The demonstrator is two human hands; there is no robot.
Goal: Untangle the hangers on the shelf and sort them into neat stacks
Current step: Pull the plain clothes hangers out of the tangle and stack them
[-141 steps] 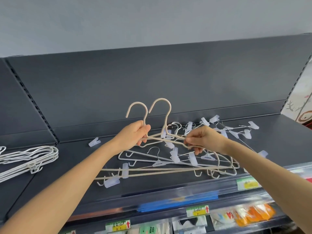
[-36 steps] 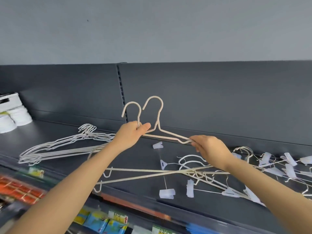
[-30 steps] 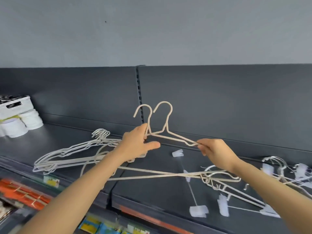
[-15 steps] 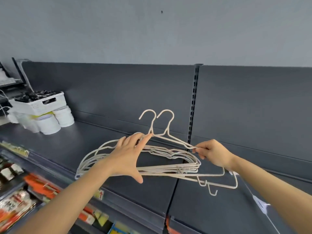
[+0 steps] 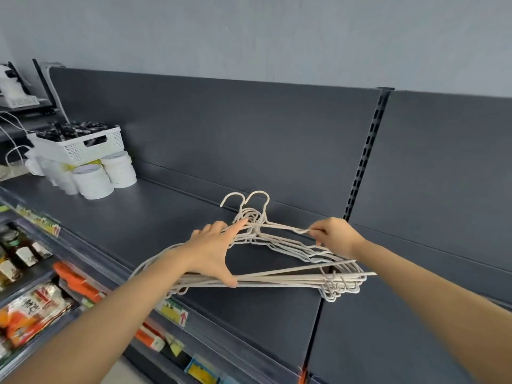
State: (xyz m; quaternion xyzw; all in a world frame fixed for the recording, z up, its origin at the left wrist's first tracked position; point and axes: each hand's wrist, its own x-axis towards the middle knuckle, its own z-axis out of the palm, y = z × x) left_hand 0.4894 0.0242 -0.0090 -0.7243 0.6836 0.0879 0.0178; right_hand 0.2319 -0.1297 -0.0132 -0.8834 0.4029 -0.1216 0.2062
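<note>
A stack of white wire hangers (image 5: 299, 281) lies flat on the dark grey shelf (image 5: 155, 217). Two cream hangers (image 5: 259, 206) sit tilted over that stack, their hooks raised toward the back panel. My left hand (image 5: 213, 250) is spread with straight fingers over the hanger necks, its thumb touching the bottom bars. My right hand (image 5: 333, 236) pinches the right shoulder wire of the cream hangers, just above the stack.
At the back left stand a white perforated basket (image 5: 80, 144) of dark items and white round tubs (image 5: 94, 180). A slotted upright (image 5: 365, 159) divides the back panel. Packaged goods (image 5: 30, 306) fill the lower shelf at the left.
The cream hangers came down from mid-air over the white stack. My left hand released their necks and spread flat. The view swung left, away from the clip hangers.
</note>
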